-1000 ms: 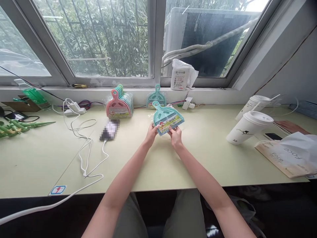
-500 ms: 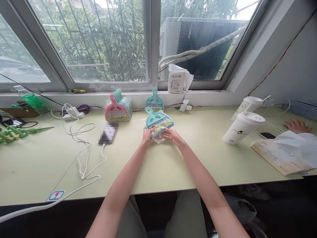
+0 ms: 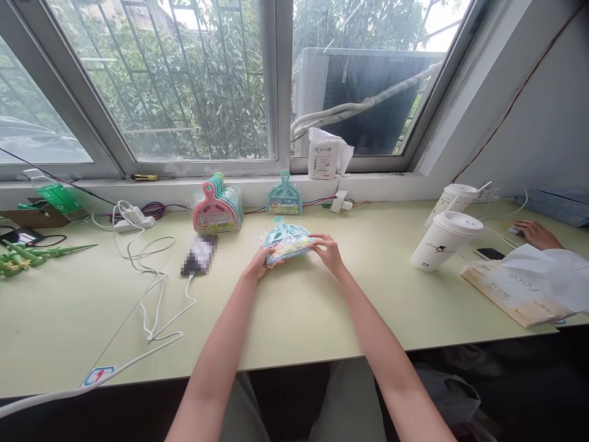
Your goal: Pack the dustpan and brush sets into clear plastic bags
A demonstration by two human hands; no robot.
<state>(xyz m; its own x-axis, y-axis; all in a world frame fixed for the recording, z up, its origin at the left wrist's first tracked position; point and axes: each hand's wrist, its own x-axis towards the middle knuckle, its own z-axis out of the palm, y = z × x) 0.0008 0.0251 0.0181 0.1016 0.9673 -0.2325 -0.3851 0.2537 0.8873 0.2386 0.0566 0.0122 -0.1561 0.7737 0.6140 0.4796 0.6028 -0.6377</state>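
Observation:
Between my hands is a teal dustpan and brush set (image 3: 288, 241) in clear plastic wrap, tilted, its handle pointing toward the window. My left hand (image 3: 260, 263) grips its lower left corner. The fingers of my right hand (image 3: 328, 253) pinch its right edge. Just behind it, a second teal dustpan set (image 3: 284, 195) leans upright against the wall below the sill. To the left stands a row of several wrapped dustpan sets (image 3: 214, 210), a pink one in front and green and teal handles behind.
A phone (image 3: 199, 254) with a white cable (image 3: 159, 294) lies on the left of the table. White lidded cups (image 3: 445, 240) and a paper bag (image 3: 518, 282) stand at the right, near another person's hand (image 3: 537, 234). A green bottle (image 3: 59, 199) and power strip (image 3: 134, 222) are at far left.
The held dustpan set has tipped and straightened, its handle now lower and its plastic folded in. My right hand has shifted up its right edge. The other person's hand now touches a small object.

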